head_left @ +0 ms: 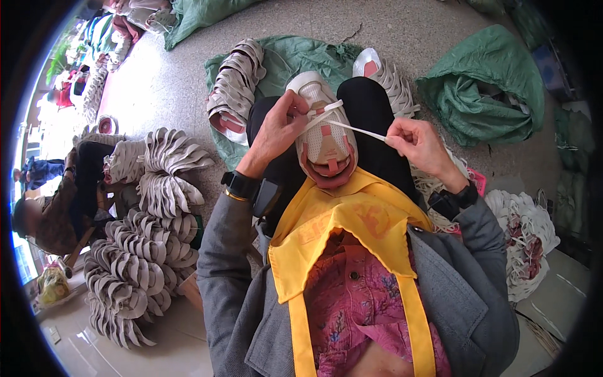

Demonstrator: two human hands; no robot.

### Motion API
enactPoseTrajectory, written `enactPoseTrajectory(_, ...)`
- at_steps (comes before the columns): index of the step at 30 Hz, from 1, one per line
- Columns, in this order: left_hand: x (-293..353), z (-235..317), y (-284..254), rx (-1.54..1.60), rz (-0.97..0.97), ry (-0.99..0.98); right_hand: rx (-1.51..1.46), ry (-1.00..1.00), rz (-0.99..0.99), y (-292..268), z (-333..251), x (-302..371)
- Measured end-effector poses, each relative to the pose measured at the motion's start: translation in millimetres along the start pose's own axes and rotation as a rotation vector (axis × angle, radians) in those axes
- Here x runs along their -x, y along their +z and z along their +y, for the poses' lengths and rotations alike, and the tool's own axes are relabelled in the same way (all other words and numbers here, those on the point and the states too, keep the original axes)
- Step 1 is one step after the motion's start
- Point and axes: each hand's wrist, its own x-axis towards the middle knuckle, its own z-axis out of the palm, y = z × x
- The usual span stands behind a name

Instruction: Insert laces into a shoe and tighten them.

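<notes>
A white and beige mesh shoe upper (335, 151) with pink trim rests between my knees. Across it runs a white shoelace (361, 131), crossed over itself near the middle of the upper. My left hand (278, 131) is closed by the upper's left edge, thumb and fingers pinching the lace. Off to the right, my right hand (422, 149) is also closed, gripping the lace's other stretch, which is pulled straight between the upper and my fingers. The lace inside each grip is partly hidden by fingers.
Nested stacks of shoe uppers (138, 261) fill the floor at left, near another person (56, 217). More stacked uppers (237, 81) lie on a green sheet (292, 53) ahead. A green sack (487, 69) stands far right; a bundle of white laces (521, 242) lies nearer.
</notes>
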Motion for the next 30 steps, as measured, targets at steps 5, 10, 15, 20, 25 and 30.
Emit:
enactPoseTrajectory(5, 15.6, 2.5, 4.2, -0.087, 0.039, 0.000, -0.167, 0.032, 0.073, 19.4, -5.9, -25.2)
enactPoseTrajectory(10, 26.8, 26.9, 7.0, -0.360, 0.081, 0.020, 0.095, -0.144, 0.174, 48.8, -6.0, -59.4)
enactPoseTrajectory(15, 26.8, 23.0, 11.9, -0.115, 0.126, -0.004, 0.252, -0.348, 0.268, 70.6, -5.9, -63.0)
enactPoseTrajectory(20, 34.8, 39.1, 12.3, 0.372, 0.058, -0.209, 0.218, -0.317, 0.274, 73.4, -0.8, -62.8)
enactPoseTrajectory(25, 65.4, 71.1, -19.5, 0.476, 0.004, -0.335, 0.194, -0.296, 0.245, 72.0, -12.7, -59.3)
enactPoseTrajectory(30, 72.4, 61.9, -12.3, 0.410, 0.044, -0.335, 0.266, -0.374, 0.254, 71.3, -12.0, -57.4)
